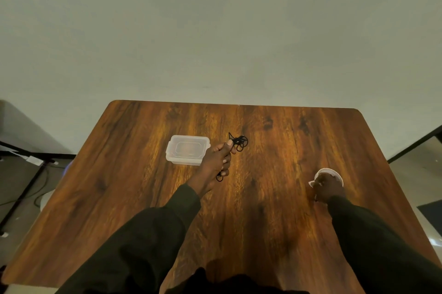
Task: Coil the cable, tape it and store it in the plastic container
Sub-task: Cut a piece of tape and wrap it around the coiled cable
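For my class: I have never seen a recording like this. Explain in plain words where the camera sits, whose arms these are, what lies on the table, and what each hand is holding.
There is no machine here. One wide-angle camera is worn on a person's head and looks down, so the two dark-sleeved arms are that person's own.

They work over a brown wood-grain table. On it stands a clear rectangular plastic container with its lid on.

The left hand is closed on a thin black cable; a tangle of loops sticks out beyond the fingers and a small loop hangs below the hand. It is not yet a neat coil.

The right hand rests on a white round roll, probably the tape, lying on the table. The hand covers much of it.
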